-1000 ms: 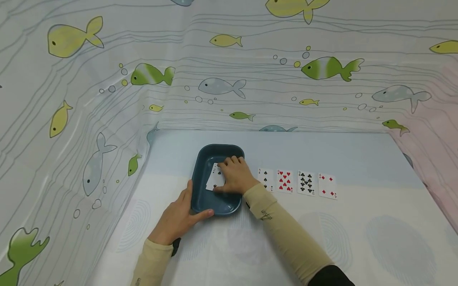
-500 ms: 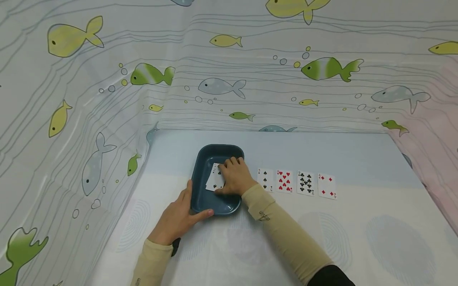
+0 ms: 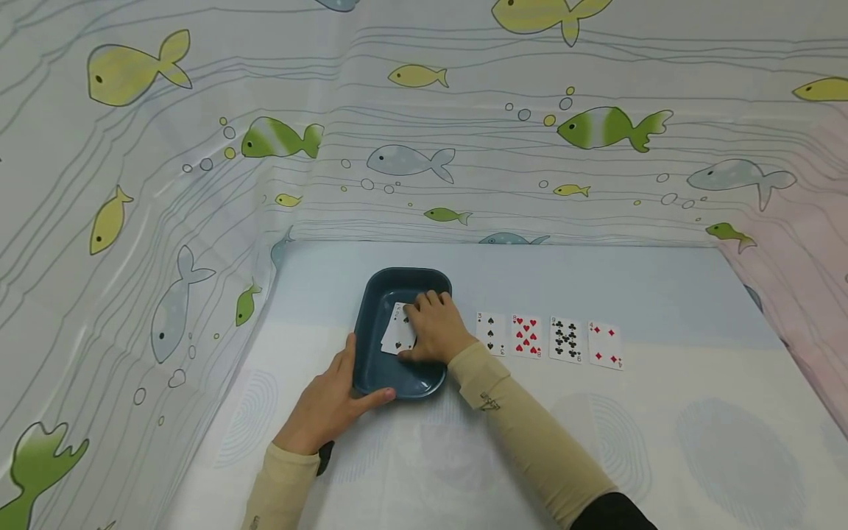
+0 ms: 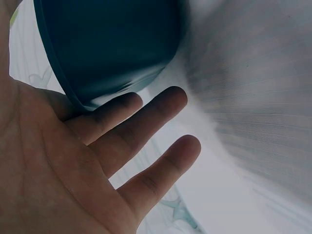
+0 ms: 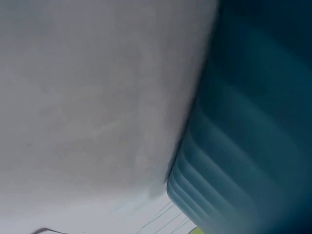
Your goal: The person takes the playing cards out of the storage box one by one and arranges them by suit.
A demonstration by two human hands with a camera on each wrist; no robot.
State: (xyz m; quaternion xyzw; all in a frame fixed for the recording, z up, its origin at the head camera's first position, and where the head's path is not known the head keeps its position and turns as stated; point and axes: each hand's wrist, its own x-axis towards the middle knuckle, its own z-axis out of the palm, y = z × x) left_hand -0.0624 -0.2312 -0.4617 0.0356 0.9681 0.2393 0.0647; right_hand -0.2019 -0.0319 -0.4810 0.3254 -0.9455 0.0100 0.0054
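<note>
A dark blue tray (image 3: 367,324) with rounded corners rests on the table. Inside it lies a white playing card (image 3: 392,337) with black spades, partly covered by my right hand (image 3: 439,325). That hand reaches over the tray's right rim and pinches the card, thumb at the near edge and a fingertip at the far one. My left hand (image 3: 327,405) steadies the tray's near left corner, thumb along the front rim and fingers straight against the left side. In the left wrist view its outstretched fingers (image 4: 146,126) are spread beside the tray wall. The right wrist view shows only tray and table surface.
Right of the tray, a row of face-up cards lies on the white cloth: the three of spades (image 3: 490,335), eight of hearts (image 3: 526,336), nine of clubs (image 3: 566,339) and four of diamonds (image 3: 606,345). A fish-patterned curtain (image 3: 497,147) hangs behind the table.
My right hand has shifted very slightly over the card and is otherwise still. The left hand, the tray and the row of cards stay in place.
</note>
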